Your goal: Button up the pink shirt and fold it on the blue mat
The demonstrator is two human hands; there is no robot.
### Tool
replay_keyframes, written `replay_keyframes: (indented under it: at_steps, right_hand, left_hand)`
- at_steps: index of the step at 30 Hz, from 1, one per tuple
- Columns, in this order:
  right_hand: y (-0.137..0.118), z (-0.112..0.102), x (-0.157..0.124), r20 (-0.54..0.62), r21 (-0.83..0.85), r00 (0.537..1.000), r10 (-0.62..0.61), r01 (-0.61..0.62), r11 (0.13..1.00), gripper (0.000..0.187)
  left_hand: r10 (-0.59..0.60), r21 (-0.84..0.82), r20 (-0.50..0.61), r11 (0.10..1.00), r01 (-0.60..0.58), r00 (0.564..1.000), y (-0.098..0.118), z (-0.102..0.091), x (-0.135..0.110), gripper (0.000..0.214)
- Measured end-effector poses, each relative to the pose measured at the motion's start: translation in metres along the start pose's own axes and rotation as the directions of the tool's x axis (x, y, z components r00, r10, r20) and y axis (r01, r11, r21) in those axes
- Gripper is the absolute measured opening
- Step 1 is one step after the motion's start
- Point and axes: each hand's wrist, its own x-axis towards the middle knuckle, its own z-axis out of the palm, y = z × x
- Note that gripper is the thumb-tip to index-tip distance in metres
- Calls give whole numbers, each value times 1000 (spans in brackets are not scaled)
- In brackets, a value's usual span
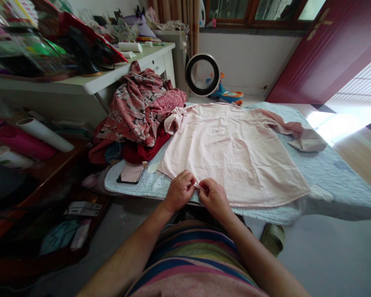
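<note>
A blue quilted pad [343,181] covers the work surface, its far right corner washed out by glare. On it the pale pink shirt [235,152] lies flat with its hem toward the person. One sleeve [296,132] reaches right, and the other is bunched against a pile of clothes [135,107] that hides its cuff. The white desk [89,82] behind carries clutter too blurred to tell apart. A round fan [203,75] stands on the floor beyond the pad. A phone [131,173] in a pink case lies face down at the pad's left corner, with no marking legible. The left hand [179,192] and right hand [214,198] meet at the near hem. Both have their fingertips pressed together, pinching a small fold of the fabric between them. Flat boxes [83,209] on the low shelf bear print too small to read.
</note>
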Motion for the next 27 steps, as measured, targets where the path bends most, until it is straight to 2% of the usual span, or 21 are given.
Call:
replay_keyframes:
  at_steps: [9, 13, 19, 22, 27]
  right_hand:
    - [2, 1, 1, -20, 60, 1000, -11, 12, 998, 16]
    - [6, 0, 2, -3, 87, 1000, -23, 23, 996, 12]
    - [7, -3, 0, 36, 133, 999, 25, -29, 991, 2]
    - [6, -6, -3, 44, 59, 999, -8, 6, 998, 1]
    - [5, -10, -5, 62, -93, 997, -47, 52, 994, 10]
  left_hand:
    - [104, -74, 106, 993, -97, 989, 1, -9, 0, 16]
    - [74, -110, 114, 992, -62, 991, -1, -11, 1, 8]
    - [72, -179, 113, 983, -51, 991, -7, -8, 2, 9]
    - [71, -175, 103, 983, -53, 992, -8, -7, 2, 5]
    - [76, -166, 112, 985, -56, 991, -10, -6, 2, 9]
